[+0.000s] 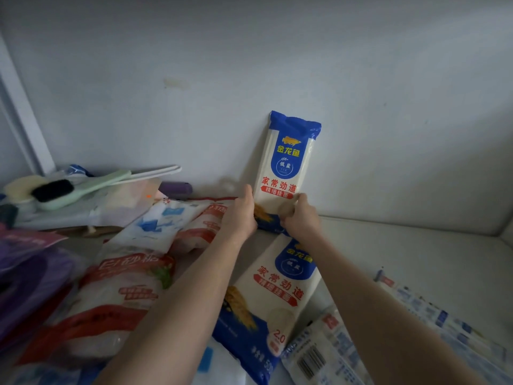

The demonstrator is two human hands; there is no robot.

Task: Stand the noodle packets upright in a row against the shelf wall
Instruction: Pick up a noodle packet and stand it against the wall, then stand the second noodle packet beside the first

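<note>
A blue-and-white noodle packet stands upright, leaning against the white shelf wall. My left hand presses its lower left edge and my right hand holds its lower right edge. A second matching noodle packet lies flat on the shelf between my forearms, its top end hidden under my hands. More white-and-blue packets lie flat at the lower right, their kind hard to tell.
Red-and-white sugar bags are piled at the left. Behind them lie a green brush, white chopsticks and a purple item. Bare white shelf floor stretches to the right, ending at a side wall.
</note>
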